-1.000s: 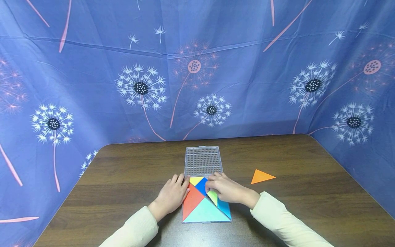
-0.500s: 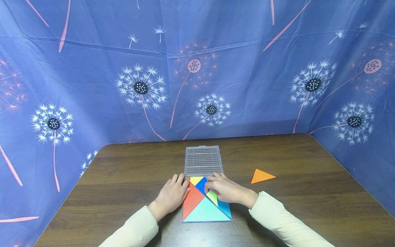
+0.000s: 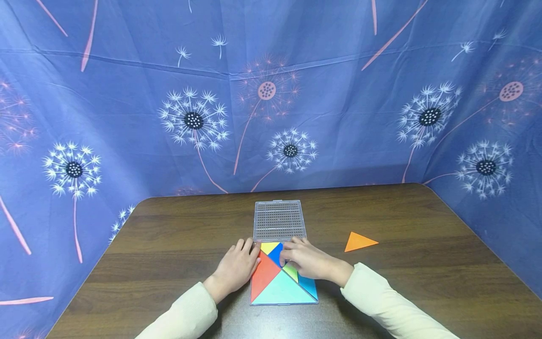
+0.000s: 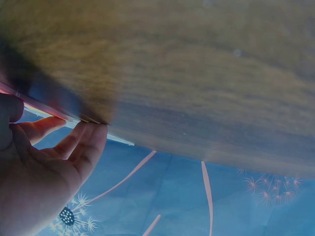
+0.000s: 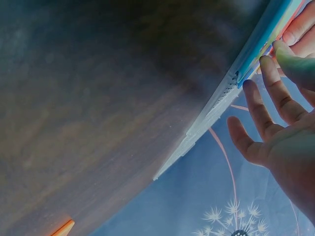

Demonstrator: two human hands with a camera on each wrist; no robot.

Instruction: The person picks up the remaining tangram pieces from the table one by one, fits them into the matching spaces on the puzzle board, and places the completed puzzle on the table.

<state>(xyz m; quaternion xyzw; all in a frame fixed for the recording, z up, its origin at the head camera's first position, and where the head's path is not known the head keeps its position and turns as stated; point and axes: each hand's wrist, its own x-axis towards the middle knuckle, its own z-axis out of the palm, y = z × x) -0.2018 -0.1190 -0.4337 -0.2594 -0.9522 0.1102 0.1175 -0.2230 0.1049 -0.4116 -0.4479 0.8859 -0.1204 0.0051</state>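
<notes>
In the head view, tangram pieces lie in a clear plastic case (image 3: 284, 305): a red triangle (image 3: 263, 274), a turquoise triangle (image 3: 282, 291), a yellow triangle (image 3: 269, 247), a dark blue piece (image 3: 275, 255), a light green piece (image 3: 292, 273) and a blue triangle (image 3: 308, 285). My left hand (image 3: 237, 267) rests along the case's left edge with fairly straight fingers, its thumb by the red triangle. Over the right side, my right hand (image 3: 308, 259) touches the light green piece with its thumb and index finger; its other fingers spread loosely in the right wrist view. It partly covers the dark blue, green and blue pieces.
The case's gridded clear lid (image 3: 279, 221) lies flat behind the pieces. To the right, an orange triangle (image 3: 360, 242) lies on the brown wooden table (image 3: 406, 221). A blue dandelion-print cloth (image 3: 338, 117) hangs behind the table.
The light green piece, tilted with a dark gap along its edge a second ago, now lies flat against the turquoise triangle. My right hand has shifted slightly left; my left hand has stayed still.
</notes>
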